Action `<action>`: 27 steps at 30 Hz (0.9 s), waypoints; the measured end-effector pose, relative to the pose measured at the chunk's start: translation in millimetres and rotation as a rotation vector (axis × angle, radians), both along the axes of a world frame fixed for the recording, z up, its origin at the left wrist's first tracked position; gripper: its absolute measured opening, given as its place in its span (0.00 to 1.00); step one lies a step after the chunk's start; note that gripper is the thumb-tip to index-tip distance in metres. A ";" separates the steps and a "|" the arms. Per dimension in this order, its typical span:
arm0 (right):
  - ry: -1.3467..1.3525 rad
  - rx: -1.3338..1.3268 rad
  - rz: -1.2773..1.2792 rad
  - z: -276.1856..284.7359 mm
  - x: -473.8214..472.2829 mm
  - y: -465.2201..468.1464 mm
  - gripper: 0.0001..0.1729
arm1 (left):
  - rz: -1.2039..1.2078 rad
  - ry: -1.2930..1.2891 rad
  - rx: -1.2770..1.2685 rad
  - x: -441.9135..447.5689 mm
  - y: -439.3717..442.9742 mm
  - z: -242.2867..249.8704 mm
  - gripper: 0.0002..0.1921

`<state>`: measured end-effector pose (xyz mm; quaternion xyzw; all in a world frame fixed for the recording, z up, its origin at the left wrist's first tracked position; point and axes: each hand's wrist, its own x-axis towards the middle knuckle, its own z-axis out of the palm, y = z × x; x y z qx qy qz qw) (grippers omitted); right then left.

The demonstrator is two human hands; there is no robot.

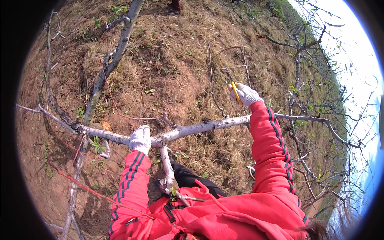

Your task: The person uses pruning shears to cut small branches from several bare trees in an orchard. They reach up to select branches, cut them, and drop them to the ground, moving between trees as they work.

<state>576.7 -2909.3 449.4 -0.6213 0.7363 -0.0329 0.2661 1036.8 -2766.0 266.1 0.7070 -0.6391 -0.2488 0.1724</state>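
Observation:
My left hand [141, 139], in a white knit glove, is closed around a pale grey tree branch [204, 127] that runs across the view in front of me. My right hand [245, 94], gloved the same way, is raised above the branch on the right. It holds a cutting tool with yellow handles [236, 93], and the thin dark blades point up and left. Whether the blades are apart cannot be told. Close to them stand thin bare upright shoots [246, 64]. A short side limb [167, 165] comes down from the branch towards my body.
A thicker trunk [118, 49] rises at the upper left. Long reddish twigs [87, 187] cross before my left sleeve. Tangled bare branches [297, 72] stand on the right. Dry grass and soil [177, 78] cover the slope. Something dark red [176, 5] shows at the top edge.

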 end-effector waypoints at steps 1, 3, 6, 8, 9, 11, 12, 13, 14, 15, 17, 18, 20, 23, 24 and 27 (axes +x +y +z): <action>0.095 0.040 0.069 11.9 3.2 -7.6 0.31 | -0.024 -0.026 -0.014 -0.1 -0.2 1.0 0.21; 0.321 0.069 0.120 35.9 17.9 -22.8 0.39 | -0.030 -0.029 -0.002 -0.5 -0.9 4.3 0.21; 0.312 0.142 0.143 56.1 46.9 -39.0 0.44 | 0.011 0.023 0.037 -2.1 -0.3 11.3 0.20; 0.441 0.206 0.171 57.8 65.3 -51.4 0.43 | 0.038 0.060 0.014 -3.1 1.7 15.1 0.20; 0.459 0.158 0.161 57.6 70.1 -52.5 0.42 | -0.017 -0.070 0.003 -3.1 4.0 16.4 0.20; 0.491 0.122 0.185 55.2 73.2 -51.5 0.43 | -0.086 -0.118 0.024 -1.9 4.2 15.9 0.18; 0.442 0.071 0.175 53.7 72.5 -48.7 0.45 | -0.151 -0.170 0.039 0.8 2.4 14.7 0.18; 0.430 0.010 0.158 52.0 72.7 -43.1 0.46 | -0.119 -0.073 0.047 0.5 1.5 11.9 0.18; 0.376 0.031 0.117 52.9 71.7 -36.4 0.43 | -0.031 0.059 0.058 1.4 0.3 9.2 0.18; 0.352 -0.056 0.091 52.6 70.7 -24.5 0.45 | -0.125 -0.048 0.028 2.8 -0.4 6.4 0.18; 0.153 -0.130 -0.032 57.3 68.3 -6.2 0.45 | -0.039 0.028 0.003 3.8 -1.1 0.8 0.18; 0.050 -0.217 -0.092 61.0 66.3 1.7 0.44 | 0.112 0.262 0.047 3.6 -4.7 -1.5 0.19; -0.107 -0.273 -0.169 76.0 60.2 5.3 0.41 | 0.166 0.258 0.060 2.8 -6.6 -3.8 0.21; -0.537 -0.470 -0.171 107.2 73.3 -10.1 0.31 | 0.067 0.290 0.039 3.4 -4.4 -1.6 0.17; -0.764 -0.567 -0.143 120.6 83.8 -14.1 0.27 | 0.085 0.312 0.013 3.9 -1.7 0.0 0.17; -1.121 -0.712 -0.103 175.8 127.5 -18.1 0.14 | -0.135 -0.022 -0.068 8.7 -3.8 7.5 0.21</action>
